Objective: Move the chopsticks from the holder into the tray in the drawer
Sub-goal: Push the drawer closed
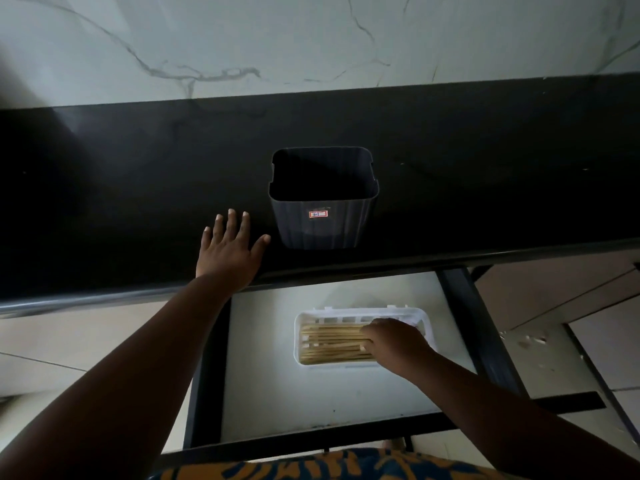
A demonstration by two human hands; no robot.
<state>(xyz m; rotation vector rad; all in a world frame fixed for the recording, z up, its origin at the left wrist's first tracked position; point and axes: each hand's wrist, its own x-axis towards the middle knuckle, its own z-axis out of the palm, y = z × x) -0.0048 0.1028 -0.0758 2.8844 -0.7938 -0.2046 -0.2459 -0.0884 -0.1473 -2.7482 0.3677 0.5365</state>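
Veined white marble wall (pixel 311 39) behind glossy black countertop (pixel 138 174), pale tiled floor (pixel 52 348).

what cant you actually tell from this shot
- Head view: the inside of the holder is too dark to show whether any chopsticks remain.
- The right ends of the chopsticks in the tray are covered by the right hand, whose grip is also hidden.
- The holder's sticker is too small to read.

Dim, murky, wide-angle edge bending
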